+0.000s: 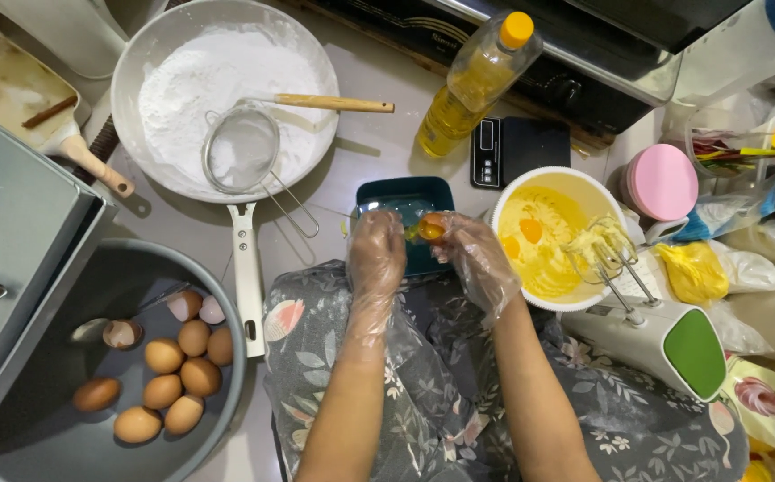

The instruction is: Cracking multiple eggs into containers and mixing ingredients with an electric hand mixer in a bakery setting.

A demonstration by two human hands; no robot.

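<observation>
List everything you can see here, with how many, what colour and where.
Eggs: about eight whole, brown, in the grey basin lower left, with broken shells.
Pan: one, white, top left, full of white flour.
Sieve: one, metal, on the flour.
Oil bottle: one, yellow, top centre.
Scale: one, black, beside the bottle.
Teal dish: one, under the hands.
White bowl: one, yellow batter and yolks, right of centre.
Hand mixer: one, white and green, beaters in the bowl.
Pink lid: one, right.
Left hand: clear glove.
Right hand: clear glove; both hold a cracked egg.
</observation>
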